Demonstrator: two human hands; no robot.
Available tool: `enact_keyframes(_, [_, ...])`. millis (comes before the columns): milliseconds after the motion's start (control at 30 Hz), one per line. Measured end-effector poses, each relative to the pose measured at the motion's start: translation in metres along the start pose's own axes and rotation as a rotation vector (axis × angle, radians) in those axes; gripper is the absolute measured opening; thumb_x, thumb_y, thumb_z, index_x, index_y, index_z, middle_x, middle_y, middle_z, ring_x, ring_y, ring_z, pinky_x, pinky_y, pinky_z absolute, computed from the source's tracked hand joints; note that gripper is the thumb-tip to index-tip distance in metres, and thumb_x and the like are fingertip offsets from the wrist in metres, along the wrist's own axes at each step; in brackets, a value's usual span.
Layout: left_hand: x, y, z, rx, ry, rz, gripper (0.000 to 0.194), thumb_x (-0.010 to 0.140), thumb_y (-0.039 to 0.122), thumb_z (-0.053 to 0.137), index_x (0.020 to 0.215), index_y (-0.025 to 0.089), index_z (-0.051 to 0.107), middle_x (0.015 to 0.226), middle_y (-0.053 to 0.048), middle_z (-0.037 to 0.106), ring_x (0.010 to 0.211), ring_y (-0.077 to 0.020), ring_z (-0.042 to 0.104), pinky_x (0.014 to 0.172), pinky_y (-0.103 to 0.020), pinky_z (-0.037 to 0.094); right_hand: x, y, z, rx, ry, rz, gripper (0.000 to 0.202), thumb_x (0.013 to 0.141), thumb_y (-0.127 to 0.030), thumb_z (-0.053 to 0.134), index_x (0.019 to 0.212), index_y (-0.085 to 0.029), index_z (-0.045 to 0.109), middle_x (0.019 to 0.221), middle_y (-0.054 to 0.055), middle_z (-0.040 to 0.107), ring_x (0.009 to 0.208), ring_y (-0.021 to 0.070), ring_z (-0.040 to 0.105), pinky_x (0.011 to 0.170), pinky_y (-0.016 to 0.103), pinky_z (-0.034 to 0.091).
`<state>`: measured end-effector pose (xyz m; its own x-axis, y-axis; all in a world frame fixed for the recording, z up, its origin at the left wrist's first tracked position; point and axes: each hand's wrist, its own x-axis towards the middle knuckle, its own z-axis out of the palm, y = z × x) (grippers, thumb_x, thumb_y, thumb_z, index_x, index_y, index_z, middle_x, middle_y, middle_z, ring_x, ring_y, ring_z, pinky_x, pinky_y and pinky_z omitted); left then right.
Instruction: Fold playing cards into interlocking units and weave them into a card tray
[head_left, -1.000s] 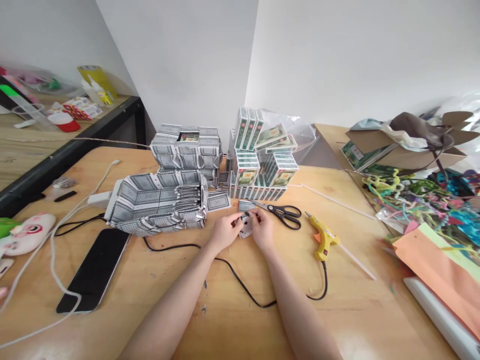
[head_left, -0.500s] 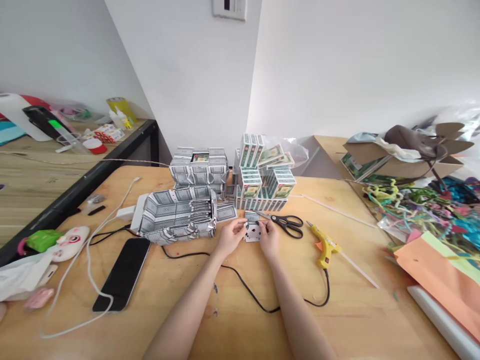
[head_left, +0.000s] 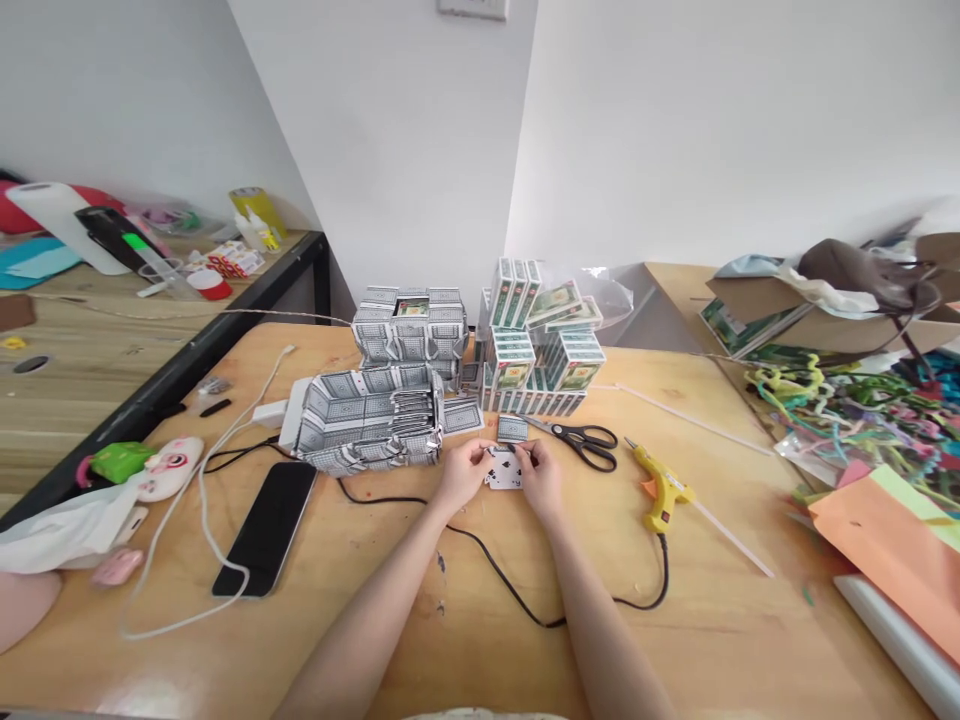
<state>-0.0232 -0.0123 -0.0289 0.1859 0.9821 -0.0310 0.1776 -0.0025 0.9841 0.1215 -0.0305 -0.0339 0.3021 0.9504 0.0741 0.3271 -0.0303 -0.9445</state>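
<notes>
A playing card with black pips (head_left: 505,470) is held between my two hands near the middle of the table. My left hand (head_left: 466,474) pinches its left edge, and my right hand (head_left: 541,478) pinches its right edge. Just beyond the card lies a small face-down stack of cards (head_left: 513,428). Black-handled scissors (head_left: 589,444) rest to the right of that stack. A tray built from folded cards (head_left: 352,415) stands to the left, with a bundle of cards inside its right end. Behind it is a second folded-card structure (head_left: 409,330).
Stacked card boxes (head_left: 512,360) stand at the back. A yellow glue gun (head_left: 664,488) lies right, its black cord running under my forearms. A phone (head_left: 266,530) and white cable (head_left: 202,490) are left. Colored paper (head_left: 892,540) and pipe cleaners (head_left: 847,410) lie far right.
The view has shifted slightly left. Both hands and the held card have come a little nearer to me, away from the small stack, which now shows more fully.
</notes>
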Motion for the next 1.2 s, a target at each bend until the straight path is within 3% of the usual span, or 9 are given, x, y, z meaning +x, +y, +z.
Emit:
enact_keyframes(133, [0.000, 0.008, -0.011, -0.211, -0.072, -0.031, 0.027, 0.076, 0.027, 0.051, 0.096, 0.014, 0.063, 0.095, -0.008, 0.066, 0.084, -0.0186, 0.061, 0.072, -0.031, 0.051, 0.001, 0.000, -0.001, -0.002, 0.013, -0.001, 0.030, 0.076, -0.045, 0.049, 0.073, -0.017, 0.059, 0.059, 0.000, 0.056, 0.052, 0.0140, 0.048, 0.049, 0.025, 0.038])
enact_keyframes(233, [0.002, 0.012, -0.016, -0.354, -0.171, -0.111, 0.030, 0.075, 0.028, 0.055, 0.102, 0.016, 0.061, 0.103, -0.009, 0.064, 0.088, -0.0198, 0.061, 0.073, -0.034, 0.052, 0.001, 0.002, -0.003, 0.022, 0.015, 0.024, 0.029, 0.076, -0.044, 0.049, 0.076, -0.017, 0.059, 0.062, 0.001, 0.058, 0.054, 0.0147, 0.050, 0.050, 0.026, 0.040])
enact_keyframes(367, [0.009, 0.013, -0.014, -0.350, -0.233, -0.184, 0.033, 0.071, 0.028, 0.061, 0.101, 0.015, 0.061, 0.096, -0.009, 0.066, 0.080, -0.0179, 0.063, 0.071, -0.034, 0.052, 0.001, 0.005, -0.003, 0.031, 0.015, 0.029, 0.029, 0.075, -0.044, 0.050, 0.077, -0.017, 0.058, 0.063, 0.002, 0.059, 0.054, 0.0150, 0.051, 0.050, 0.026, 0.041])
enact_keyframes(467, [0.014, 0.011, -0.009, -0.246, -0.246, -0.200, 0.026, 0.067, 0.029, 0.064, 0.086, 0.012, 0.063, 0.078, -0.006, 0.067, 0.068, -0.0157, 0.062, 0.062, -0.029, 0.052, 0.001, 0.005, -0.003, 0.016, 0.006, 0.004, 0.029, 0.075, -0.045, 0.050, 0.075, -0.017, 0.058, 0.060, 0.001, 0.057, 0.051, 0.0135, 0.049, 0.048, 0.025, 0.040])
enact_keyframes(600, [0.016, 0.009, -0.003, -0.179, -0.167, -0.168, 0.017, 0.066, 0.028, 0.062, 0.071, 0.012, 0.060, 0.065, -0.002, 0.062, 0.059, -0.0134, 0.058, 0.055, -0.025, 0.048, 0.002, 0.003, -0.006, 0.076, -0.035, 0.038, 0.030, 0.072, -0.046, 0.054, 0.076, -0.017, 0.059, 0.054, -0.002, 0.053, 0.046, 0.0117, 0.045, 0.043, 0.023, 0.036])
enact_keyframes(833, [0.010, 0.006, 0.001, -0.075, 0.102, -0.054, 0.022, 0.073, 0.034, 0.052, 0.068, 0.014, 0.056, 0.055, 0.002, 0.051, 0.050, -0.0092, 0.046, 0.046, -0.019, 0.035, 0.002, -0.009, -0.018, 0.446, -0.307, 0.180, 0.038, 0.066, -0.045, 0.063, 0.092, -0.017, 0.060, 0.069, 0.003, 0.063, 0.052, 0.0143, 0.054, 0.050, 0.028, 0.046])
enact_keyframes(933, [0.005, 0.005, 0.002, -0.018, 0.054, -0.005, 0.024, 0.076, 0.037, 0.050, 0.074, 0.014, 0.057, 0.056, 0.002, 0.051, 0.050, -0.0090, 0.044, 0.046, -0.019, 0.034, 0.001, -0.009, -0.015, 0.409, -0.321, 0.165, 0.035, 0.064, -0.042, 0.065, 0.088, -0.016, 0.060, 0.067, 0.002, 0.063, 0.051, 0.0127, 0.052, 0.047, 0.025, 0.043])
enact_keyframes(1067, [0.002, 0.005, 0.003, 0.039, 0.023, 0.009, 0.028, 0.079, 0.040, 0.048, 0.079, 0.014, 0.058, 0.056, 0.002, 0.051, 0.050, -0.0091, 0.044, 0.046, -0.019, 0.034, -0.001, -0.006, -0.006, 0.289, -0.249, 0.166, 0.030, 0.064, -0.045, 0.065, 0.069, -0.017, 0.056, 0.050, -0.004, 0.053, 0.042, 0.0100, 0.045, 0.040, 0.022, 0.034])
enact_keyframes(1200, [0.000, 0.008, -0.002, -0.074, -0.032, 0.021, 0.032, 0.080, 0.041, 0.046, 0.085, 0.013, 0.060, 0.069, -0.003, 0.060, 0.059, -0.0125, 0.053, 0.053, -0.022, 0.041, -0.003, -0.005, -0.004, 0.272, -0.142, 0.165, 0.033, 0.068, -0.049, 0.060, 0.066, -0.018, 0.049, 0.043, -0.005, 0.048, 0.036, 0.0098, 0.043, 0.036, 0.022, 0.034])
